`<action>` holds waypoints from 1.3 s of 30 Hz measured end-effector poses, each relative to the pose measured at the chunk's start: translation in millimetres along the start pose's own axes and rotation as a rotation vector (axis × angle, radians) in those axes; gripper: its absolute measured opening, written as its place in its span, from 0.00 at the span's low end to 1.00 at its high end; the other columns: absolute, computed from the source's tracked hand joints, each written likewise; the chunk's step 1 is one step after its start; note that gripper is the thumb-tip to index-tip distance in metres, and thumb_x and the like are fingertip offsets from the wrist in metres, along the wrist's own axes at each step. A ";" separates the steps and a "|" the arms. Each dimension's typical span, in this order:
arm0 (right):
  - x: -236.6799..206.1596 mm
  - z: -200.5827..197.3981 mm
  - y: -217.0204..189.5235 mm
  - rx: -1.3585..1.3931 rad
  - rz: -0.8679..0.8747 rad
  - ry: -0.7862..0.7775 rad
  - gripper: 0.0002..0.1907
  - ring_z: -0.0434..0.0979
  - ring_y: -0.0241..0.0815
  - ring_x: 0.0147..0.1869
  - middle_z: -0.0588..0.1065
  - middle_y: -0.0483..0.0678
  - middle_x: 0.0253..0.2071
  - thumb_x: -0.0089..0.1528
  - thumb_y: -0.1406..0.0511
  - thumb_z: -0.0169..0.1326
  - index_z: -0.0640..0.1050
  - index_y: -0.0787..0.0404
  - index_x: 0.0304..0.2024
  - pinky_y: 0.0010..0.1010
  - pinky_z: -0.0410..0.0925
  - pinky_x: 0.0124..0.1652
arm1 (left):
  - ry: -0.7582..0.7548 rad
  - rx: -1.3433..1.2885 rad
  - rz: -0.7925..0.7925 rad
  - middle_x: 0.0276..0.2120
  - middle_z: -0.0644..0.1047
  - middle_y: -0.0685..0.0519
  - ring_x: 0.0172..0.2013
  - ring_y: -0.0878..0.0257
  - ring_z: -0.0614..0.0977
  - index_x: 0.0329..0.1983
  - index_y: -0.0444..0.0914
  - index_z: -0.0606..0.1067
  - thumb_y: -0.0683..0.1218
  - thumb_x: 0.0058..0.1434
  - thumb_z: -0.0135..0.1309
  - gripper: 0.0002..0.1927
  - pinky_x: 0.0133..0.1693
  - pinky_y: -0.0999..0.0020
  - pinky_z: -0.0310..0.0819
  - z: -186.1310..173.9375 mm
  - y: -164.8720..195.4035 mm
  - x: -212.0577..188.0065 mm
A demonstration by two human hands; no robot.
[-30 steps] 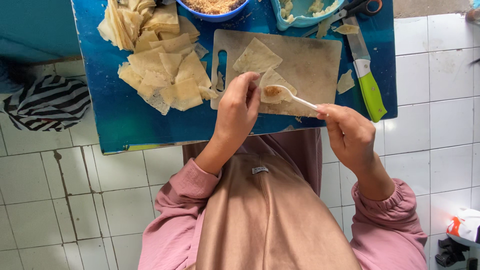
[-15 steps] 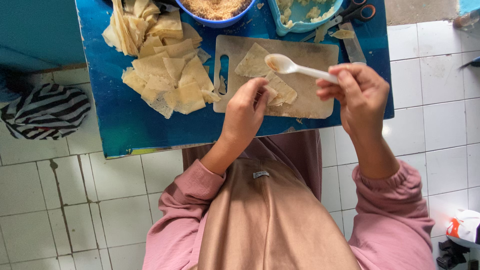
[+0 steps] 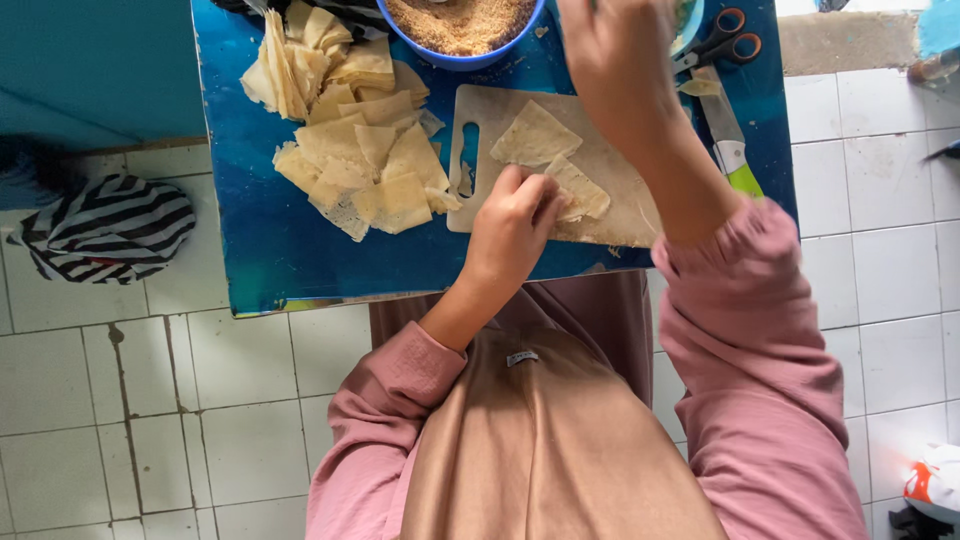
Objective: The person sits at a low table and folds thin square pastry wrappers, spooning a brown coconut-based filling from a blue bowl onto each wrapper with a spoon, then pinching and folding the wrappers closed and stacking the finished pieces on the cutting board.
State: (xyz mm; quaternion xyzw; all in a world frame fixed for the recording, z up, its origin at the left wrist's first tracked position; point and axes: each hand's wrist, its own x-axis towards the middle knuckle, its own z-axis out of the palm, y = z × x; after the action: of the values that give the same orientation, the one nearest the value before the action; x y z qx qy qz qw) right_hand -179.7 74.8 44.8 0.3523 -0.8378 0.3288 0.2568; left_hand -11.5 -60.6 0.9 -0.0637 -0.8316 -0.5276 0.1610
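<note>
While you sat at the low blue table (image 3: 260, 250), its top stood over a floor of white tiles (image 3: 150, 420), and most of its left half was taken by a loose heap of pale pastry squares (image 3: 350, 150), some stacked near the far edge and some spread flat toward the middle. Just right of that heap lay a light cutting board (image 3: 620, 215) with a slot handle at its left end, reaching almost to the table's near edge. A blue bowl of brown crumbs (image 3: 460, 25) sat at the far edge, above the board. On the floor off the table's left edge lay a striped black-and-white cloth (image 3: 100, 225).

Your right hand (image 3: 615, 60) was raised over the board's far right corner, its back to the camera; I could not tell whether its fingers were closed or what they held. Your left hand (image 3: 515, 220) rested on the board's near part, fingers curled narrow and pressing on a folded pastry piece (image 3: 585, 190). A second, flat triangular pastry sheet (image 3: 535, 135) lay just beyond it on the board. A knife with a green handle (image 3: 730, 140) lay along the table's right edge, and orange-handled scissors (image 3: 725, 45) sat at the far right corner.
</note>
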 end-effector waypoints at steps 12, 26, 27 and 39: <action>-101.4 -60.9 -60.8 -0.013 0.351 -0.416 0.07 0.76 0.54 0.44 0.75 0.53 0.37 0.60 0.67 0.63 0.77 0.63 0.34 0.41 0.68 0.42 | -0.008 0.028 0.068 0.41 0.74 0.47 0.37 0.50 0.80 0.40 0.37 0.77 0.38 0.63 0.60 0.04 0.38 0.61 0.76 0.5 -3.5 -5.3; -104.4 -51.8 -61.5 0.432 0.658 -0.326 0.07 0.77 0.29 0.41 0.80 0.46 0.38 0.63 0.75 0.58 0.77 0.66 0.44 0.21 0.70 0.40 | -0.032 -0.023 0.020 0.47 0.72 0.47 0.36 0.53 0.81 0.49 0.36 0.74 0.36 0.60 0.60 0.14 0.38 0.62 0.76 -2.5 2.3 -2.0; -104.2 -51.3 -62.2 0.389 0.618 -0.342 0.07 0.78 0.31 0.41 0.79 0.47 0.38 0.62 0.75 0.57 0.78 0.65 0.43 0.23 0.70 0.40 | -0.029 -0.022 0.043 0.47 0.71 0.47 0.37 0.53 0.81 0.49 0.36 0.75 0.35 0.60 0.60 0.14 0.38 0.62 0.76 -2.8 2.3 -2.5; -109.7 -63.7 -68.7 -0.031 0.023 -0.384 0.07 0.74 0.53 0.49 0.76 0.51 0.45 0.60 0.73 0.62 0.82 0.65 0.42 0.41 0.68 0.50 | -0.171 0.135 0.219 0.47 0.71 0.44 0.47 0.46 0.78 0.48 0.32 0.74 0.37 0.64 0.59 0.11 0.49 0.58 0.75 -17.0 4.0 -11.7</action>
State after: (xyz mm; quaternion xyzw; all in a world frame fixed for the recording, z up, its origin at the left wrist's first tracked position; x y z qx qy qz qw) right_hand -46.8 130.9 39.1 0.3951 -0.8802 0.2455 0.0938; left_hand 4.0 -73.4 7.0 -0.1878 -0.8639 -0.4426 0.1500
